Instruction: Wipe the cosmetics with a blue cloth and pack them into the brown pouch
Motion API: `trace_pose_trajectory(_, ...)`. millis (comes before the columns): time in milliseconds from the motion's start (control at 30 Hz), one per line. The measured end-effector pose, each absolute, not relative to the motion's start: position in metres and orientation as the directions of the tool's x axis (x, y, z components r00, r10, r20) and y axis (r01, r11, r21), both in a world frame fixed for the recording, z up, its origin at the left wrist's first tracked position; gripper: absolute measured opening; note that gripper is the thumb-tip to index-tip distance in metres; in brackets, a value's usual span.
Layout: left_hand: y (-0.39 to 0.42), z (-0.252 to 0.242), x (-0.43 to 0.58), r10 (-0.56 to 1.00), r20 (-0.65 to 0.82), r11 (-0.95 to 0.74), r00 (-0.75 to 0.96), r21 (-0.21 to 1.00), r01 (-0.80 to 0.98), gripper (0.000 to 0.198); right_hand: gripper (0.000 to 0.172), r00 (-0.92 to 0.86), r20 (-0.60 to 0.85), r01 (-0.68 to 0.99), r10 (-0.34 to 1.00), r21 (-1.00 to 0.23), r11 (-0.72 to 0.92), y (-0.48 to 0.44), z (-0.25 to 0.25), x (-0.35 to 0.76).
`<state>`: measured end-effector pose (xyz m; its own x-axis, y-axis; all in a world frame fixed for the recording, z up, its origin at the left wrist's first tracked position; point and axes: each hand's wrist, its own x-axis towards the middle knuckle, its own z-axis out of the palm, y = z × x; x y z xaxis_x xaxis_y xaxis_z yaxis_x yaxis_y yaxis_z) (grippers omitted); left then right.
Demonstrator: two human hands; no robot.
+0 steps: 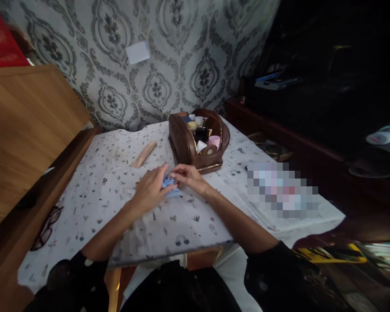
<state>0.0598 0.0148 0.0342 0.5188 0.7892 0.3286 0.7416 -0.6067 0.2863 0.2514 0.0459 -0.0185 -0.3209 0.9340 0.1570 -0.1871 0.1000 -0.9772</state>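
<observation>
A small light-blue piece that looks like soft cloth or a little pouch is between my hands, low over the table. My left hand is closed on its left side, with the thumb across the front. My right hand pinches at its upper edge, where something small and shiny shows; its kind is too small to make out. Just behind my hands stands a brown toiletry bag, unzipped, with several jars and small containers inside. A pinkish-beige tube or narrow box lies beyond my left hand.
A white patterned cloth covers the table. Eyeglasses lie at its left edge, by a wooden panel. A blurred-out flat object is on the right. Dark furniture borders the right side; patterned wallpaper rises behind.
</observation>
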Motion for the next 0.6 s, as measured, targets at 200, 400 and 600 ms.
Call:
trace_pose_trajectory(200, 0.022, 0.016, 0.05, 0.822, 0.17, -0.565, 0.543, 0.132, 0.814, 0.039, 0.053, -0.295, 0.156, -0.187, 0.943, -0.977, 0.103, 0.047, -0.019, 0.251)
trace_pose_trajectory(400, 0.02, 0.019, 0.004, 0.872, 0.139, -0.489, 0.469, 0.259, 0.833, 0.038, 0.047, -0.299, 0.19, -0.196, 0.935, -0.971, 0.134, 0.049, -0.021, 0.252)
trace_pose_trajectory(600, 0.016, 0.021, 0.0, 0.923, 0.099, -0.382, 0.373, 0.361, 0.85, 0.036, 0.046, -0.35, 0.292, -0.213, 0.89, -0.95, 0.228, 0.048, -0.021, 0.259)
